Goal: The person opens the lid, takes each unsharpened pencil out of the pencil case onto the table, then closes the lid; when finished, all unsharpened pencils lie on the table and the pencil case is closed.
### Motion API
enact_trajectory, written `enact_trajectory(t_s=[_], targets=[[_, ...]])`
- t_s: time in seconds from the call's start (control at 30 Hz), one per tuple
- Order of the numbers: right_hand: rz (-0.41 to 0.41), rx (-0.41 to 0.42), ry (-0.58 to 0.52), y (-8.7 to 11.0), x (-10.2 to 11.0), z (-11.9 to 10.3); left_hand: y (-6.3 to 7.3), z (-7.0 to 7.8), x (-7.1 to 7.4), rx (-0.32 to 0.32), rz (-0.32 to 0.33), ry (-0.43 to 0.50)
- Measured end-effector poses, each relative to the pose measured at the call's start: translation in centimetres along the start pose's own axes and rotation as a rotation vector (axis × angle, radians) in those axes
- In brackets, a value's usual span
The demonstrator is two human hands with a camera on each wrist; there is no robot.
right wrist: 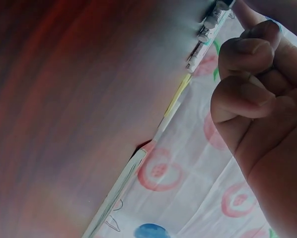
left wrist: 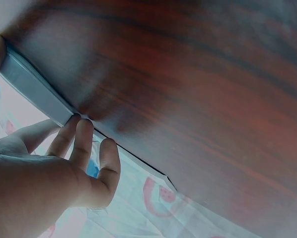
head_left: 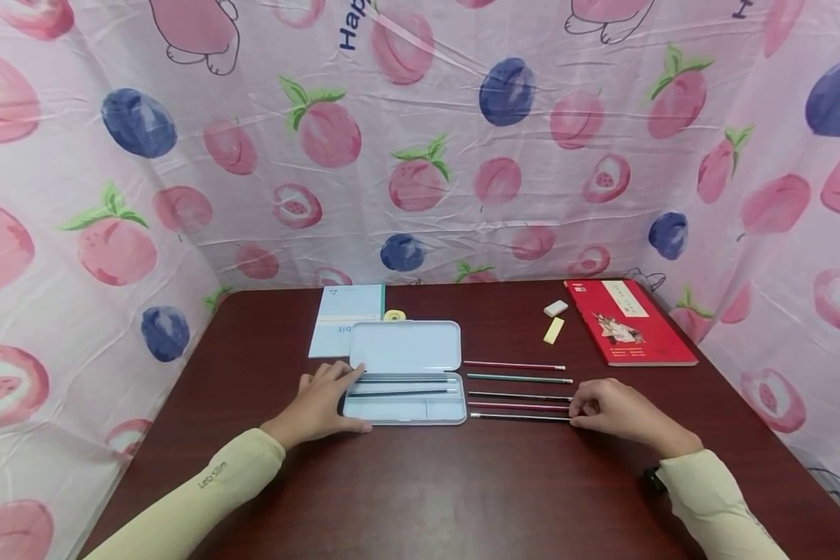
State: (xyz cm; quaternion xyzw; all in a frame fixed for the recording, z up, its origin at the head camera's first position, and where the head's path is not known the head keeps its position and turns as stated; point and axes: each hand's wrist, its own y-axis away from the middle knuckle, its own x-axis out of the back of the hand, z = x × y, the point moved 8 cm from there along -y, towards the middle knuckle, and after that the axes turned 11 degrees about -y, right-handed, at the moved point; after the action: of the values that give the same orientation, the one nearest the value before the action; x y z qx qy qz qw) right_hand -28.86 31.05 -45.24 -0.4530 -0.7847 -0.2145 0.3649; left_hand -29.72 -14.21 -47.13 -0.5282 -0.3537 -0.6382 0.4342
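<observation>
In the head view a pale blue pencil case [head_left: 406,348] lies open on the table, with a couple of dark pencils [head_left: 402,393] in its rear compartment. My left hand [head_left: 320,404] holds the case's left end, thumb at the front edge and index finger near the hinge. Right of the case several pencils [head_left: 520,379] lie in roughly parallel rows. My right hand [head_left: 616,412] pinches the right end of the nearest one, a black pencil [head_left: 521,418], between thumb and index finger. The right wrist view shows the other fingers [right wrist: 248,99] curled; the pinch itself is mostly cut off there.
Behind the case are a white-and-blue notebook [head_left: 346,311] and a small yellow round item [head_left: 394,316]. A white eraser [head_left: 555,309] and a yellow eraser [head_left: 554,330] lie near a red book [head_left: 630,323] at the back right. Patterned cloth [head_left: 420,117] surrounds the table's back and sides.
</observation>
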Motion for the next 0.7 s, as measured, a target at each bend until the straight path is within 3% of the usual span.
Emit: enact_trajectory(t_s=[0.17,0.33,0.5,0.7], targets=[[-0.005,-0.042,0.029,-0.1,-0.3,0.1,0.0,0.0,0.1,0.0,0.005,-0.001],[0.029,-0.016,0.057,-0.1,0.0,-0.4,-0.1,0.0,0.1,-0.001,0.006,-0.006],[0.097,0.048,0.068,-0.9,0.6,-2.1,-0.2,0.0,0.0,-0.002,0.008,-0.008],[0.149,0.096,0.096,-3.5,0.2,-5.0,-0.1,0.0,0.1,0.003,0.005,-0.004]])
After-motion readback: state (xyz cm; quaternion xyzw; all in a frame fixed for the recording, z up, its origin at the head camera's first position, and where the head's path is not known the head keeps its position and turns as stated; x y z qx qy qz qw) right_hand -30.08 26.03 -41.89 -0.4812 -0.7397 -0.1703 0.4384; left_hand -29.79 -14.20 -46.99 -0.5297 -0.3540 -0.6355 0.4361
